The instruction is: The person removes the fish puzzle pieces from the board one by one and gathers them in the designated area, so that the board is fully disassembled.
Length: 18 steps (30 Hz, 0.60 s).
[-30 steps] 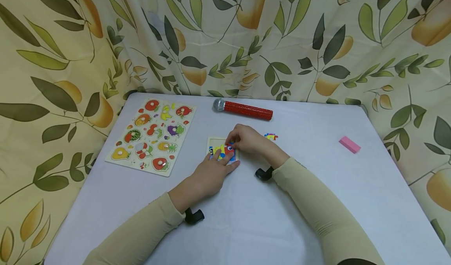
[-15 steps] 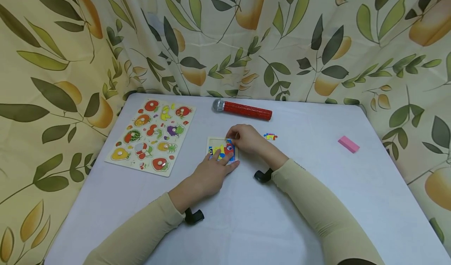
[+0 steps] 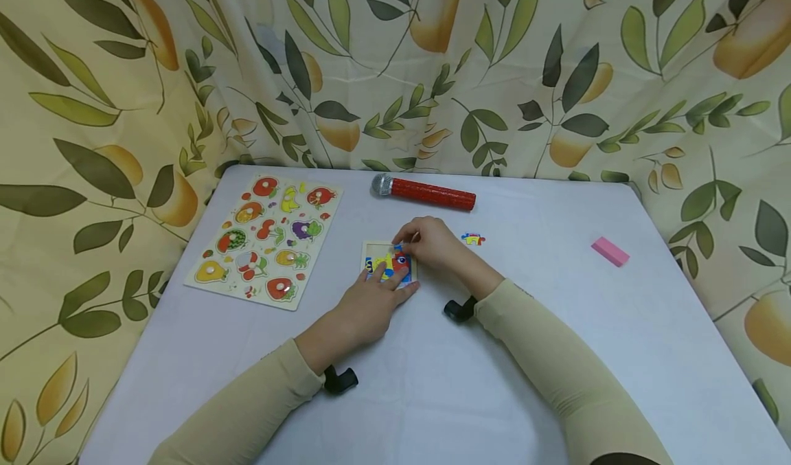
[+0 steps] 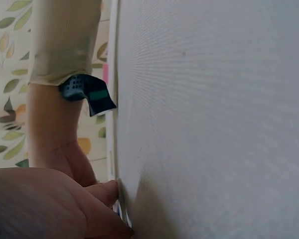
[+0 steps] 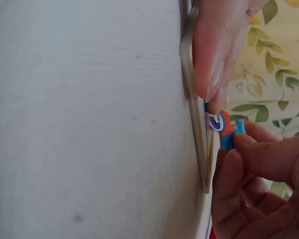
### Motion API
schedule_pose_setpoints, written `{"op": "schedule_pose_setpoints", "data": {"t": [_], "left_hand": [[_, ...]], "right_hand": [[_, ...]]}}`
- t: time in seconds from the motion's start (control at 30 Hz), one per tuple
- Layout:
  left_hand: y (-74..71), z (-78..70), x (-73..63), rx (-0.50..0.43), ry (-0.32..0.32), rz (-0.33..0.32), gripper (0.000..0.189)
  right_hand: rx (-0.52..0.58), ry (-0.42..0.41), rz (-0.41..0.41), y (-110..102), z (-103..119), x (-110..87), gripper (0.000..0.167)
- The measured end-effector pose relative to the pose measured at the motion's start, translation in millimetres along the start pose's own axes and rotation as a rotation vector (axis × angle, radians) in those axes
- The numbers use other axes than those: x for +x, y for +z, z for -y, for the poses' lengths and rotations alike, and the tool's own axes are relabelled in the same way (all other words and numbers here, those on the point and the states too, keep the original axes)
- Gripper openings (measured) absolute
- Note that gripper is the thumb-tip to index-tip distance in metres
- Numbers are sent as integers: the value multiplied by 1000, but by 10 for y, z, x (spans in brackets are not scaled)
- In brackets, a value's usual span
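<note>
A small square jigsaw puzzle tray (image 3: 377,244) with a pale rim lies mid-table, partly filled with yellow, blue and red pieces. My left hand (image 3: 364,308) rests on its near side, fingers spread over the pieces; in the left wrist view the left hand (image 4: 50,204) covers most of the tray. At the tray's far right corner, my right hand (image 3: 430,242) pinches a jigsaw piece. The right wrist view shows this red-and-blue jigsaw piece (image 5: 229,135) tilted up from the tray between thumb and finger. Another loose jigsaw piece (image 3: 473,239) lies just right of the tray.
A fruit knob-puzzle board (image 3: 262,242) lies at the left of the white-covered table. Behind the tray is a red toy microphone (image 3: 426,194). A pink block (image 3: 610,251) sits far right. Patterned curtain (image 3: 395,73) hangs along the table's back edge.
My right hand has shifted very slightly left at the tray's corner, still pinching the jigsaw piece, which now appears angled differently. The left hand stays in place on the tray.
</note>
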<state>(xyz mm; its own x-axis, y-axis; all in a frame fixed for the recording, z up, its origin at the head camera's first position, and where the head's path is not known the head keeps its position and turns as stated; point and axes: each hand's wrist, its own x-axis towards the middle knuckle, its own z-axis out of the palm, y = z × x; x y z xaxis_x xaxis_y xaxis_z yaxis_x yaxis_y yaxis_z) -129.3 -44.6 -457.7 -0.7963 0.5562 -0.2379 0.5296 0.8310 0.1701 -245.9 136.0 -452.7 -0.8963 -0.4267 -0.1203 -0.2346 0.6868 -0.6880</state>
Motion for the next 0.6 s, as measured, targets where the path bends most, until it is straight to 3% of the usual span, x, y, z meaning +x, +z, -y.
{"op": "schedule_pose_setpoints", "data": {"t": [0.23, 0.6], "left_hand": [[7, -3, 2, 2, -14, 7, 63], [40, 11, 12, 14, -18, 15, 64]], "right_hand": [[143, 77, -17, -190, -150, -53, 14], [161, 225, -78, -713, -642, -336, 20]]}}
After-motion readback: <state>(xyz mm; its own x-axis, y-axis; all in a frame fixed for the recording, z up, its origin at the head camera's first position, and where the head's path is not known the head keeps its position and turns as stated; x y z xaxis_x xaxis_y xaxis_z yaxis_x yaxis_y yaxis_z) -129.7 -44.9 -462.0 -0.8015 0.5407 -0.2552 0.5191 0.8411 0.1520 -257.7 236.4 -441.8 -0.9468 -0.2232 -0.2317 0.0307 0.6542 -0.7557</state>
